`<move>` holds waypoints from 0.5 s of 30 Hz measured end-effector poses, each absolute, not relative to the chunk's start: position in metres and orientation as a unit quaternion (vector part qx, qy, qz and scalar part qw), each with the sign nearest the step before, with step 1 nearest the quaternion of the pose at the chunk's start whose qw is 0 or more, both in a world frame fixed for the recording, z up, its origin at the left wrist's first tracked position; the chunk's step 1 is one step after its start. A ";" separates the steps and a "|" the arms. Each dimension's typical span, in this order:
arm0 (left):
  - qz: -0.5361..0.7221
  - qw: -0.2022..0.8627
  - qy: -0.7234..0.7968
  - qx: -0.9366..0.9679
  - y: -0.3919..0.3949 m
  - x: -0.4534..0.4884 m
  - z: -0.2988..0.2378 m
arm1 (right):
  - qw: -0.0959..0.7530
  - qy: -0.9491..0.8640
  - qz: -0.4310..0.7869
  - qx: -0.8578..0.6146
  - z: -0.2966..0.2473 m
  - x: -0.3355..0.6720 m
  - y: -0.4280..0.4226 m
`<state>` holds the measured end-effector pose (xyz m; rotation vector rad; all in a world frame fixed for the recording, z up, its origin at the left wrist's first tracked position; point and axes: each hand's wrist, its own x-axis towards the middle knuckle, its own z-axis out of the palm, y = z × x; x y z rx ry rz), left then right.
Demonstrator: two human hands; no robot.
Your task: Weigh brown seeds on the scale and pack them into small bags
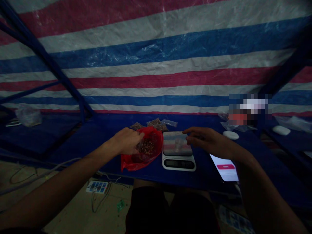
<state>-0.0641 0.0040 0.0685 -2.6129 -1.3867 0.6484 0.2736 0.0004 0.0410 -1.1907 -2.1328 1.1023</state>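
Note:
My left hand [128,140] is at the left side of an open red plastic bag [156,156]. Its fingers bend down over small brown and reddish dried pieces [147,146] inside the bag; anything pinched in them is too dark to make out. Right of the bag stands a white digital scale [179,162] with a shiny plate. A small, clear, faint item, perhaps a little plastic bag [179,144], seems to lie on the plate. My right hand [201,137] hovers at the plate's right edge, index finger stretched out, fingers apart, holding nothing visible.
Behind the red bag lie several filled clear packets [156,123] on the blue table [97,130]. A lit phone [224,167] and a white oval object [230,135] are at the right. Blue metal bars [65,81] flank a striped tarp [158,78]. A power strip [97,187] lies below.

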 end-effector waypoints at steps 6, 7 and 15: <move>0.164 0.029 -0.469 -0.868 0.005 -0.064 0.068 | 0.227 -0.769 0.397 -0.446 0.035 0.266 0.000; 0.160 0.018 -0.469 -0.868 0.005 -0.064 0.067 | 0.220 -0.770 0.399 -0.446 0.036 0.267 0.000; 0.089 -0.025 -0.471 -0.877 0.006 -0.072 0.061 | 0.275 -0.756 0.332 -0.492 0.044 0.270 0.015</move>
